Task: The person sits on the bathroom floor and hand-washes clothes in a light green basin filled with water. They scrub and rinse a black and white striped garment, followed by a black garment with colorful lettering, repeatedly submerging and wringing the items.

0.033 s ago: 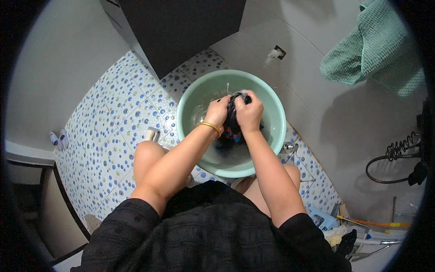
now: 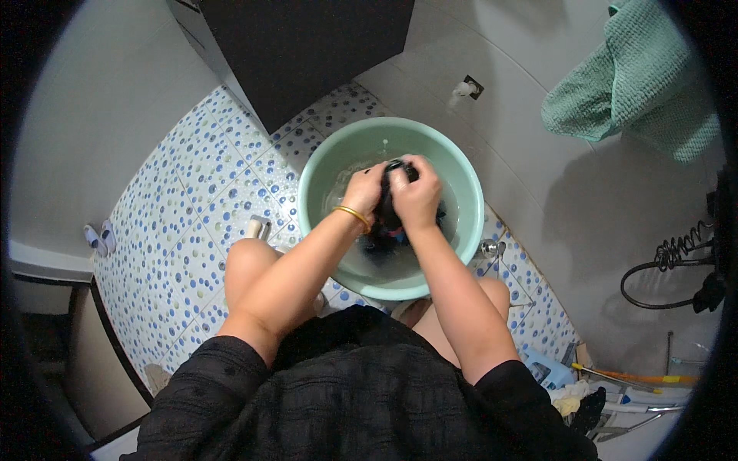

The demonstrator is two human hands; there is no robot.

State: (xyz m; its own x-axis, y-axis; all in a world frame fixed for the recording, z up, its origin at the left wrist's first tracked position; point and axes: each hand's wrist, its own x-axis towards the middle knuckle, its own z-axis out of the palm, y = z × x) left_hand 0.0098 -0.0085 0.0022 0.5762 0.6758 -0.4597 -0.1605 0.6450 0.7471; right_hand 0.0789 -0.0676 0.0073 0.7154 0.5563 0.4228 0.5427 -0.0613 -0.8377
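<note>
A pale green basin (image 2: 317,146) of cloudy water stands on the floor between my knees. Over its middle, a wet black garment (image 2: 390,201) is bunched up, with a little red and blue showing low down and its lower part in the water. My left hand (image 2: 363,190), gold bangle at the wrist, is closed on the garment's left side. Close beside it, my right hand (image 2: 417,192) grips the upper right side, fingers curled over the top. The fingertips are partly hidden in the cloth.
A black cabinet (image 2: 307,54) stands beyond the basin. A green towel (image 2: 646,84) hangs at the upper right, with a coiled cable (image 2: 680,257) below. A metal fitting (image 2: 490,248) sits just right of the basin. A blue container (image 2: 547,370) is at the lower right, slippers (image 2: 100,238) far left.
My right hand has moved slightly left, closer to my left hand. The garment between them is squeezed narrower, and less of its coloured part shows.
</note>
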